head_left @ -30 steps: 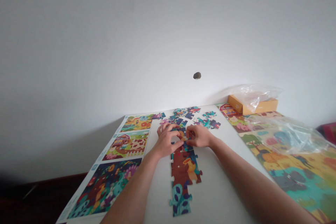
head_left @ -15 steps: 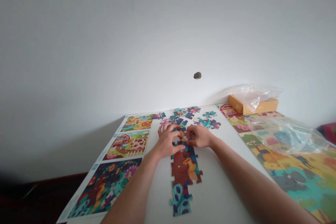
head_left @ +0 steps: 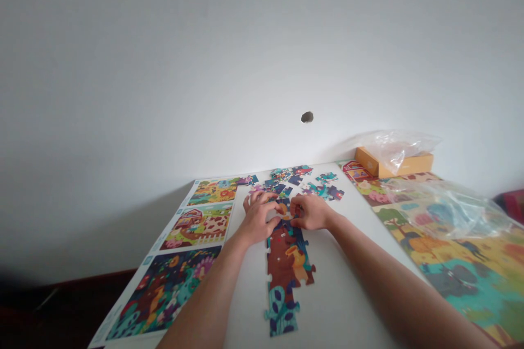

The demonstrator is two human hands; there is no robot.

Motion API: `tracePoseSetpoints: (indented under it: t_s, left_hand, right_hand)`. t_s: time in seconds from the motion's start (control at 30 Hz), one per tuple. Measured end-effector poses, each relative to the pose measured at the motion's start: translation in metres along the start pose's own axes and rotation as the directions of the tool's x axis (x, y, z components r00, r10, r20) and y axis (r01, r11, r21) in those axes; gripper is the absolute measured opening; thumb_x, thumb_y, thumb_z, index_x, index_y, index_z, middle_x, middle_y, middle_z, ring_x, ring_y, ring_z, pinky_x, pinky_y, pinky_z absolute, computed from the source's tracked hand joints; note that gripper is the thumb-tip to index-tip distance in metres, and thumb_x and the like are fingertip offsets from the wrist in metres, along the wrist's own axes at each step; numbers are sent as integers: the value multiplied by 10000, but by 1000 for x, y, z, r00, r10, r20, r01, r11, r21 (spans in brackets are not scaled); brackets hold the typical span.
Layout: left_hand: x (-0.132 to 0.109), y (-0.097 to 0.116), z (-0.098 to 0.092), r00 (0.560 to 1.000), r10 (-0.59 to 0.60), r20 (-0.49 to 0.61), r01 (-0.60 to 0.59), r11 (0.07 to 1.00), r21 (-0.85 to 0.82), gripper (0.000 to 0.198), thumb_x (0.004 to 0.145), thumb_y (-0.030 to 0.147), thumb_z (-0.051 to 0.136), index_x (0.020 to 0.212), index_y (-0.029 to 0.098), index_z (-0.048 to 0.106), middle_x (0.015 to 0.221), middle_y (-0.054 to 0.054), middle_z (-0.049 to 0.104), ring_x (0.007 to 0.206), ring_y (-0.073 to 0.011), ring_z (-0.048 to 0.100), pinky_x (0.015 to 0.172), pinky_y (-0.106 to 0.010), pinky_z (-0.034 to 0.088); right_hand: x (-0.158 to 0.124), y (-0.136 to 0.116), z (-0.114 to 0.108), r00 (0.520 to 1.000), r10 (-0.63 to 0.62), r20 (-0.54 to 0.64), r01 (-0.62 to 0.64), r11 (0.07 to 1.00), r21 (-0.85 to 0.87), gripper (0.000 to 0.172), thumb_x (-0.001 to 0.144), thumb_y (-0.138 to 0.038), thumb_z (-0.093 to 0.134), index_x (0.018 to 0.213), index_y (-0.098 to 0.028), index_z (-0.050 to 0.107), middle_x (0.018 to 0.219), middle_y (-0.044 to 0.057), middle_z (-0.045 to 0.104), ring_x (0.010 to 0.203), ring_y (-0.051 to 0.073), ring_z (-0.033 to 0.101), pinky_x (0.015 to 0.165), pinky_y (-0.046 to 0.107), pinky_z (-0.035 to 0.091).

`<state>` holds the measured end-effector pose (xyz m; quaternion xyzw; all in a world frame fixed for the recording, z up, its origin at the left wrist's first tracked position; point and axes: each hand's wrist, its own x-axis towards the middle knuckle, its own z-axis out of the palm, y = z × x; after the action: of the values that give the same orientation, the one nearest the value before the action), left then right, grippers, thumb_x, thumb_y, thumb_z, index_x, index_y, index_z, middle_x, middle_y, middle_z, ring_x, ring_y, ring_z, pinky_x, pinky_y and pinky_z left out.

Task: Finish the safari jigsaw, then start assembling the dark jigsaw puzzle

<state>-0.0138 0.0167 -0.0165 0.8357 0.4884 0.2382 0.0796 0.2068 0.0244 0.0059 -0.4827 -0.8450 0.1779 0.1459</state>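
Note:
A strip of joined puzzle pieces (head_left: 287, 272) runs down the middle of the white table (head_left: 347, 294), brown and teal with an orange shape. My left hand (head_left: 258, 219) and my right hand (head_left: 310, 212) meet at the strip's far end. Both have their fingers curled in a pinch on a small puzzle piece (head_left: 285, 210) between them, pressing it against the strip. Loose puzzle pieces (head_left: 303, 181) lie scattered just beyond my hands, near the wall.
A sheet of reference pictures (head_left: 186, 245) lies along the table's left edge. A large finished puzzle (head_left: 454, 251) covers the right side, with a clear plastic bag (head_left: 450, 204) on it. An orange box (head_left: 395, 163) under plastic sits at the back right by the wall.
My fingers shifted slightly on the piece at the strip's far end. The strip, the loose pieces and my arms stay where they were.

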Motion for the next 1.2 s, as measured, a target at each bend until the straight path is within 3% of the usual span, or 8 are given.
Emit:
tracePoseSetpoints:
  t_s: [0.2, 0.4, 1.2]
  left_hand:
    - [0, 3, 0, 1000, -13, 18, 13, 1000, 21, 142, 726, 180, 705, 824, 282, 718, 1334, 12, 612, 1340, -330, 369, 1151, -609, 191]
    - [0, 1, 1, 1000, 0, 19, 0, 1000, 19, 54, 787, 272, 707, 835, 287, 725, 1342, 12, 608, 1337, -326, 371, 1143, -612, 194]
    - [1, 1, 3, 999, -11, 37, 10, 1000, 23, 85, 745, 319, 781, 806, 285, 733, 1320, 1, 617, 1343, -340, 369, 1142, -630, 189]
  right_hand:
    - [-1, -1, -1, 1000, -13, -2, 13, 999, -48, 213, 715, -368, 725, 888, -248, 691, 891, -6, 734, 797, 182, 644, 652, 250, 357]
    - [-1, -3, -2, 1000, -31, -1, 31, 997, -70, 189, 705, -362, 727, 854, -247, 712, 928, 6, 729, 841, 197, 657, 667, 258, 376]
    - [-2, -2, -3, 999, -45, 7, 45, 996, -82, 192, 720, -380, 721, 859, -248, 708, 933, 3, 712, 836, 186, 641, 663, 250, 371]
